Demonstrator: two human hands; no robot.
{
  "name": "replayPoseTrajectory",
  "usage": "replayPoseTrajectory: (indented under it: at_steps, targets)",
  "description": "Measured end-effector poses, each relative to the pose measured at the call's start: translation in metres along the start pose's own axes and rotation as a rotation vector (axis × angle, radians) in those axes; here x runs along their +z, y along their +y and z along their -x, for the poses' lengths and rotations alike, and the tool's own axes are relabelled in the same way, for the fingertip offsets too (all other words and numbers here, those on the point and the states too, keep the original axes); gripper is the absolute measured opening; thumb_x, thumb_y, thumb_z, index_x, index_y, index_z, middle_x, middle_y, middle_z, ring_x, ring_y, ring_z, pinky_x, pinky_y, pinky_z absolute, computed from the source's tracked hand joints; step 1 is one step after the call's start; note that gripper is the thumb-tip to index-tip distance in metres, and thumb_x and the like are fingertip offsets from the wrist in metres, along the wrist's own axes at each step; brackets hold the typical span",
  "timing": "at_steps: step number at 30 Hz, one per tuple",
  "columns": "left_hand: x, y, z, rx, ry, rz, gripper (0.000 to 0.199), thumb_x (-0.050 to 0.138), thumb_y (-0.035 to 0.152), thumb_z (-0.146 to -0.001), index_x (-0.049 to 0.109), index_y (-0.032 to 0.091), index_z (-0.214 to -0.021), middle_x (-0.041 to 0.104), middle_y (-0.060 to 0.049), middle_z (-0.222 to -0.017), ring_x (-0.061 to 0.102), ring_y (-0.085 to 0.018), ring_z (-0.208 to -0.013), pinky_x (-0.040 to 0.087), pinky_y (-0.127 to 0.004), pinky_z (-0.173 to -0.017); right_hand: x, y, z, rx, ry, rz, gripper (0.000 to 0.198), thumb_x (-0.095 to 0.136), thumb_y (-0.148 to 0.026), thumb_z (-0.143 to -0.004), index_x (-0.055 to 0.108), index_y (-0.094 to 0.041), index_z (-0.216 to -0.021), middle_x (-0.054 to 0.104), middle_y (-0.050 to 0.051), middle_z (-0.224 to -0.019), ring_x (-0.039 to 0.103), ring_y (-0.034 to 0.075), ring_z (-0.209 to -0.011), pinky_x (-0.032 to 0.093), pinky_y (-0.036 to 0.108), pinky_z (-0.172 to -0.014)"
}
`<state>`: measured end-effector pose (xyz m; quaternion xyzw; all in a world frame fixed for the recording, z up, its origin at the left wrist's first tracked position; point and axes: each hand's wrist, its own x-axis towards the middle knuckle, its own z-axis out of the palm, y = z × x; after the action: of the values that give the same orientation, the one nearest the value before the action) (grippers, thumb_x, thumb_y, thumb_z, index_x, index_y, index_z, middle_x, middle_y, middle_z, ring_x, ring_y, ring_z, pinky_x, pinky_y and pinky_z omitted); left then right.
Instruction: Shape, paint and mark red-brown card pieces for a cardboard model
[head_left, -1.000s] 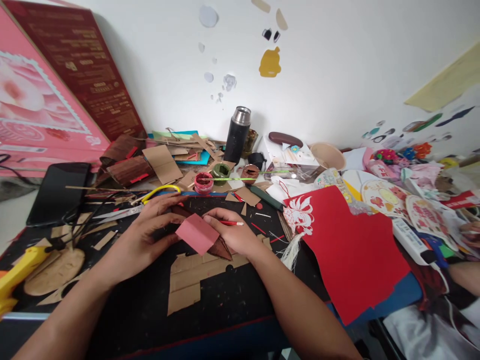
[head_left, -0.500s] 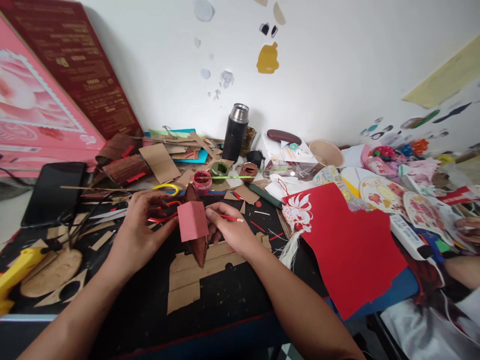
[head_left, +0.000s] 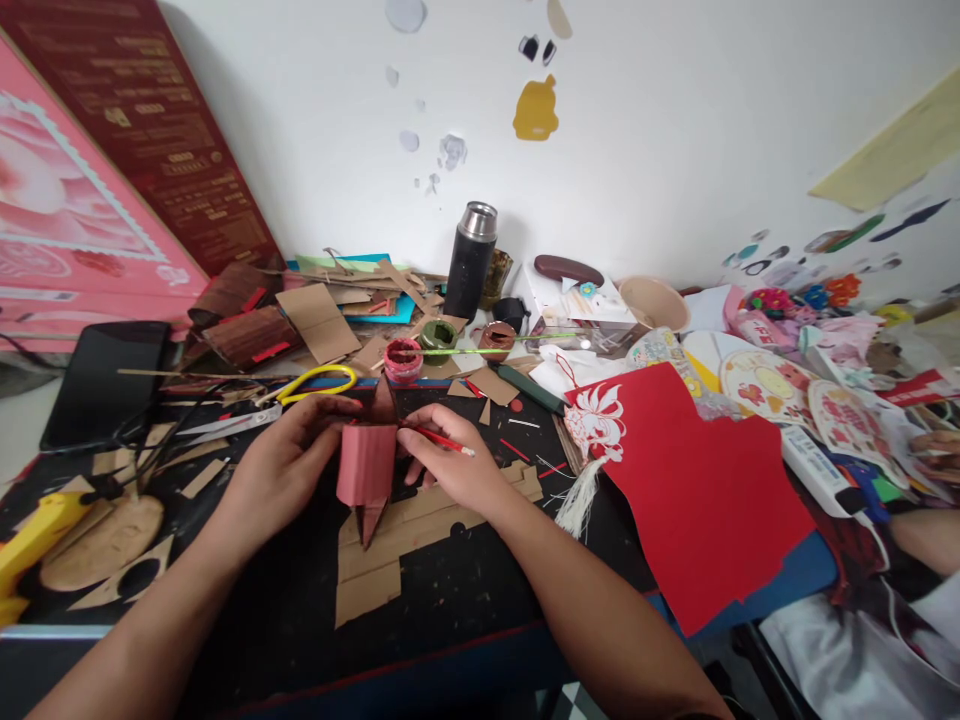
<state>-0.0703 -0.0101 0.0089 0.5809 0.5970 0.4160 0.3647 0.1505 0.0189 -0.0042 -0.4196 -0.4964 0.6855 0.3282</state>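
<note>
A small painted cardboard model (head_left: pixel 367 466), with a ridged pinkish-red panel and darker brown pointed ends, is held upright above the black table. My left hand (head_left: pixel 296 465) grips its left side, fingertips partly hidden behind it. On the other side, my right hand (head_left: pixel 457 462) has its thumb and fingers at the model's right edge. A slim red pencil (head_left: pixel 448 441) is tucked in that same hand. Beneath the model lies a cut piece of brown cardboard (head_left: pixel 375 583). Yellow-handled scissors (head_left: pixel 319 380) rest just beyond my left hand.
Open paint jars, one red (head_left: pixel 403 360) and one green (head_left: pixel 439 343), stand behind the model near a black thermos (head_left: pixel 471 262). Red felt (head_left: pixel 712 510) covers the right side. A phone (head_left: pixel 109 385) and a yellow glue gun (head_left: pixel 41 530) lie left. Another person's arm (head_left: pixel 926 540) shows far right.
The model has shifted slightly left and turned, so its ridged panel faces me. My left hand has closed onto it from the side. Red scissor-like handles behind it are now mostly hidden.
</note>
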Motion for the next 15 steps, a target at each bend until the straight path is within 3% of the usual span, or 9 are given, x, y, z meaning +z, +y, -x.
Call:
replayPoseTrajectory:
  at_steps: [5, 8, 12, 15]
  targets:
    - [-0.005, 0.012, 0.0, -0.089, -0.028, 0.031, 0.061, 0.058, 0.073, -0.096, 0.077, 0.022, -0.121, 0.078, -0.011, -0.141, 0.066, -0.036, -0.138, 0.045, -0.051, -0.127, 0.0, 0.0, 0.003, -0.028, 0.0, 0.034, 0.023, 0.075, -0.04, -0.097, 0.059, -0.024, -0.101, 0.068, -0.004, -0.089, 0.067, 0.009, -0.055, 0.049, 0.017, -0.043]
    - [-0.006, 0.016, 0.003, -0.105, -0.121, 0.023, 0.079, 0.057, 0.085, -0.09, 0.076, 0.022, -0.133, 0.073, -0.013, -0.151, 0.06, -0.039, -0.147, 0.04, -0.053, -0.13, -0.001, 0.002, 0.005, -0.053, -0.009, 0.067, 0.026, 0.075, -0.043, -0.098, 0.058, -0.024, -0.1, 0.068, -0.005, -0.086, 0.068, 0.01, -0.057, 0.049, 0.017, -0.044]
    - [-0.007, 0.013, 0.006, -0.099, -0.276, 0.001, 0.09, 0.065, 0.083, -0.086, 0.064, 0.023, -0.153, 0.07, -0.012, -0.156, 0.058, -0.04, -0.15, 0.049, -0.051, -0.123, -0.002, 0.004, 0.004, -0.076, -0.008, 0.079, 0.028, 0.075, -0.046, -0.098, 0.057, -0.025, -0.099, 0.067, -0.005, -0.082, 0.068, 0.011, -0.057, 0.049, 0.018, -0.044]
    - [-0.008, 0.005, 0.008, -0.114, -0.313, -0.006, 0.097, 0.069, 0.079, -0.085, 0.053, 0.025, -0.164, 0.066, -0.011, -0.16, 0.058, -0.04, -0.151, 0.046, -0.053, -0.125, -0.002, 0.004, 0.003, -0.073, -0.005, 0.078, 0.027, 0.075, -0.044, -0.098, 0.056, -0.025, -0.099, 0.066, -0.006, -0.082, 0.067, 0.01, -0.055, 0.048, 0.018, -0.044]
